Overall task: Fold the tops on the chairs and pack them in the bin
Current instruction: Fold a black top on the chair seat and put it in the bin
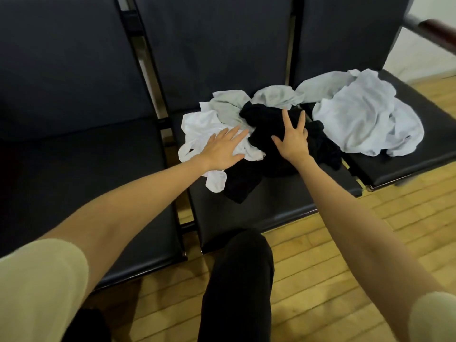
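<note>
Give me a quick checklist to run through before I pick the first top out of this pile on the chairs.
1. Both hands free: ok. The left hand lies flat on the white top; the right hand, fingers spread, is at the black top; neither grips anything.
2. One top singled out: not ok. White, black and pale grey top lie crumpled and overlapping.
3. Flat room for folding: ok. The left chair seat has no clothes on it.
4. Bin within reach: cannot tell; no bin is in view.
5. Nothing dropped on the floor: ok in what shows.
</note>
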